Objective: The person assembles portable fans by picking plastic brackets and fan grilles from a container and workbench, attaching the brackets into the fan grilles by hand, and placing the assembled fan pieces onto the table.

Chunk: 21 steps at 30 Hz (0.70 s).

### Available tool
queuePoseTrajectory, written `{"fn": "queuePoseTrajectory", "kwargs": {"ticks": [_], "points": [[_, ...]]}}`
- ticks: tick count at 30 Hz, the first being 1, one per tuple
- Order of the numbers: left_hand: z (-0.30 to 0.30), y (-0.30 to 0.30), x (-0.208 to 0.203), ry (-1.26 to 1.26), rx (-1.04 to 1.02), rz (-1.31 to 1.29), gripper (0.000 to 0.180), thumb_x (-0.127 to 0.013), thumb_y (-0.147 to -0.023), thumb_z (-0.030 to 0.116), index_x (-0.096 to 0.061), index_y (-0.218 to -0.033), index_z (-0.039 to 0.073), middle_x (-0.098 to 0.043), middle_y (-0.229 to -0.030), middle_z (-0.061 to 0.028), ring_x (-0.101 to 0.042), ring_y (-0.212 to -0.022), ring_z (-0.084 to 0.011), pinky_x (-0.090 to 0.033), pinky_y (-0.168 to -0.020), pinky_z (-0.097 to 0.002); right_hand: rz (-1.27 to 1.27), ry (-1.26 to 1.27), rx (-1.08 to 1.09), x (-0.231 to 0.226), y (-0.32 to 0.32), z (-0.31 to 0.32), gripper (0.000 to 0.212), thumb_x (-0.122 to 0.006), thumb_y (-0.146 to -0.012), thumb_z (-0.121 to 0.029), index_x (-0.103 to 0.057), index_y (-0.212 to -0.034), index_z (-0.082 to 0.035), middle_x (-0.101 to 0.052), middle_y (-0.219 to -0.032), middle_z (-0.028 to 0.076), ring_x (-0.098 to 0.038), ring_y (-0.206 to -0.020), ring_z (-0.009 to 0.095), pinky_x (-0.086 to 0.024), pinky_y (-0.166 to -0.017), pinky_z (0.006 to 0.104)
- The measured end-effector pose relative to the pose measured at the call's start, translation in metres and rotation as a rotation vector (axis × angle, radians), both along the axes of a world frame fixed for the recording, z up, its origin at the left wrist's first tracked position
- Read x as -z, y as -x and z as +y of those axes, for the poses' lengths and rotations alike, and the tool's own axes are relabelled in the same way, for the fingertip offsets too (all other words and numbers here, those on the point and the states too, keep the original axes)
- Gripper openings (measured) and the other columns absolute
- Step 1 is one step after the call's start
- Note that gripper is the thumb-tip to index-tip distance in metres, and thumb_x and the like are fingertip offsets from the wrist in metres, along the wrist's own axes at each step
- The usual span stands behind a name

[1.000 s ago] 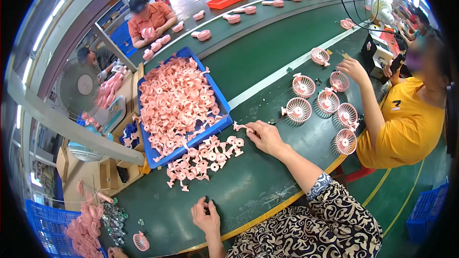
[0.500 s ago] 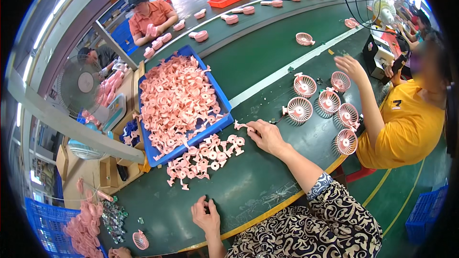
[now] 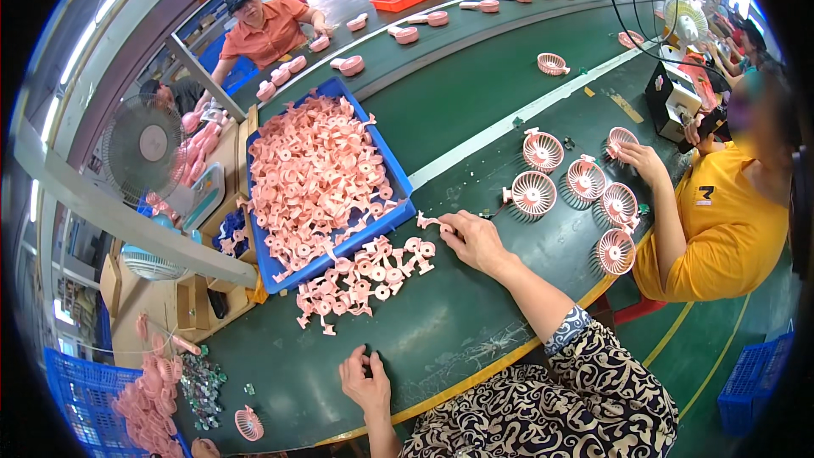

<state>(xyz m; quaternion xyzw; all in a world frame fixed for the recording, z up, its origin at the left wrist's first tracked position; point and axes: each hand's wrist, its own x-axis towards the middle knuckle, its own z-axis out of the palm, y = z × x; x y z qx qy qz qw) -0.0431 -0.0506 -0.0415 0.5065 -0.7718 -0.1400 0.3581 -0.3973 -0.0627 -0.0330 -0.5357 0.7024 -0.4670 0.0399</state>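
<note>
In the head view my right hand (image 3: 472, 242) rests on the green worktop, its thumb and fingers closed on a small pink plastic part (image 3: 428, 221) with a flared end. Just left of it lies a loose heap of similar pink parts (image 3: 360, 276). A blue crate (image 3: 392, 219) behind the heap is filled high with more of them. Nearer the front edge, my left hand (image 3: 366, 383) lies on the worktop with loosely bent fingers, thumb apart, holding nothing. Several round pink fan housings (image 3: 532, 193) with slotted faces stand to the right of my right hand.
A co-worker in yellow (image 3: 721, 229) sits at the right, a hand on one housing. Beyond a pale strip runs a green belt with another housing (image 3: 553, 64). Farther off, a person in orange (image 3: 267, 30) sits by a row of pink handheld fans (image 3: 348, 64). A grey post (image 3: 140, 225) stands left.
The yellow-clad co-worker's hand has come down onto a fan housing. The person in orange has raised their head and reached right along the row. My hands have stayed in place.
</note>
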Motion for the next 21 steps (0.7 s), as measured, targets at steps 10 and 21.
{"fn": "queuePoseTrajectory", "kwargs": {"ticks": [10, 21], "points": [[-0.0001, 0.0002, 0.0003, -0.001, -0.002, -0.003, 0.023, -0.075, -0.088, 0.011, -0.073, -0.110, 0.004, -0.062, -0.079, -0.0058, -0.053, -0.073, -0.0221, -0.044, -0.064, -0.0354, -0.002, -0.026, -0.005, -0.0018, 0.0000, 0.0010, 0.025, -0.072, -0.093, -0.013, -0.070, -0.117, -0.006, -0.067, -0.092, 0.011, -0.068, -0.081, 0.032, -0.055, -0.073, 0.0411], [0.0008, 0.0021, -0.0032, -0.001, -0.005, -0.013, 0.023, -0.074, -0.088, 0.010, -0.073, -0.110, 0.004, -0.062, -0.079, -0.0063, -0.053, -0.073, -0.0225, -0.045, -0.064, -0.0356, 0.012, -0.002, -0.010, -0.0011, 0.0006, 0.0007, 0.023, -0.072, -0.093, -0.013, -0.071, -0.114, -0.005, -0.067, -0.092, 0.011, -0.069, -0.079, 0.032, -0.055, -0.072, 0.0417]]}}
